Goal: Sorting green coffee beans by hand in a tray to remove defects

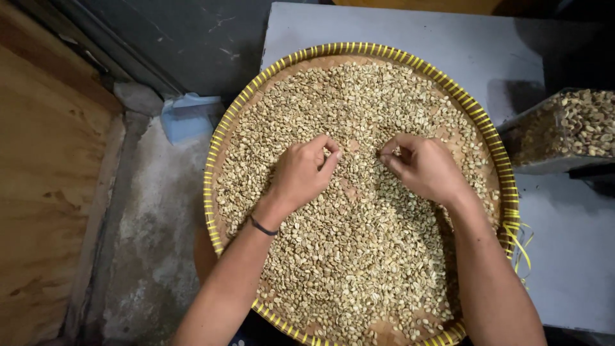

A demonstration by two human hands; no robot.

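Both hands, left hand and right hand, pinch single beans mid-tray, fingers curled; round woven tray on the grey table mostly covered, clear container partly filled, so sorting looks far from finished.

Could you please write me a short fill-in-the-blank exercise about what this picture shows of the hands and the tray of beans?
1. The pale beans lie spread in a round woven tray whose rim is bound in ____ strips.
2. A thin dark band sits on the wrist of the ____ hand.
3. The right hand rests on the beans with its fingertips ____ together.
4. The clear container at the picture's right edge holds more ____.

Missing words: yellow; left; pinched; beans
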